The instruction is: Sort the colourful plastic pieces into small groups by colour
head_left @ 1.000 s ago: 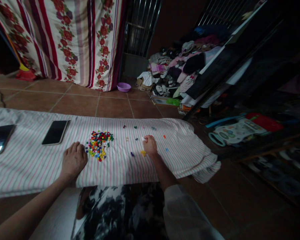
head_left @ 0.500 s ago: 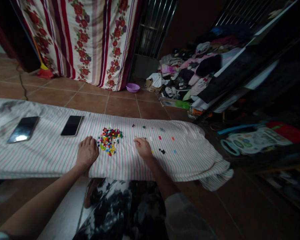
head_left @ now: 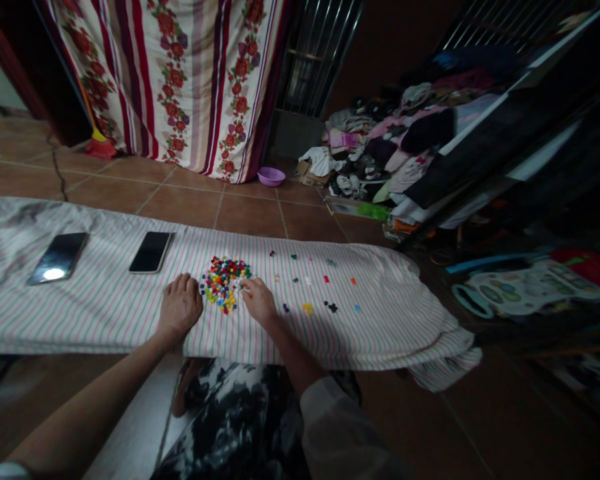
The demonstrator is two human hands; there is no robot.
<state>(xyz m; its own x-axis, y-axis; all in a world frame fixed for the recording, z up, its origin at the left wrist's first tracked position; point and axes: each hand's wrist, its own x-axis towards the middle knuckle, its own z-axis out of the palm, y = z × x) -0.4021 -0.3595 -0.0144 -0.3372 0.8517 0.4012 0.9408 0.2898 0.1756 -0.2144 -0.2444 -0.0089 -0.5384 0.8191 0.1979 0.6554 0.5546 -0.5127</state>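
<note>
Small multicoloured pieces lie in a pile (head_left: 226, 277) on the striped cloth (head_left: 110, 307). My left hand (head_left: 181, 305) rests flat on the cloth against the pile's left side, holding nothing. At the pile's right edge, my right hand (head_left: 259, 300) has its fingertips pressed together among the pieces; whatever they may hold is too small to make out. To the right lie small separate groups by colour, among them yellow pieces (head_left: 307, 309), black pieces (head_left: 333, 307), red pieces (head_left: 326, 279), an orange piece (head_left: 353, 281) and a light blue piece (head_left: 357, 308).
Two phones lie on the cloth at the left, one dark and shiny (head_left: 60, 257), the other with a pale edge (head_left: 151, 252). Beyond the cloth are a purple basin (head_left: 271, 176), a floral curtain (head_left: 195, 87) and heaped clothes (head_left: 380, 137) on the tiled floor.
My right hand has moved left from the sorted groups to the pile's edge, uncovering pieces it hid before. My left hand has stayed beside the pile. The whole view has shifted slightly.
</note>
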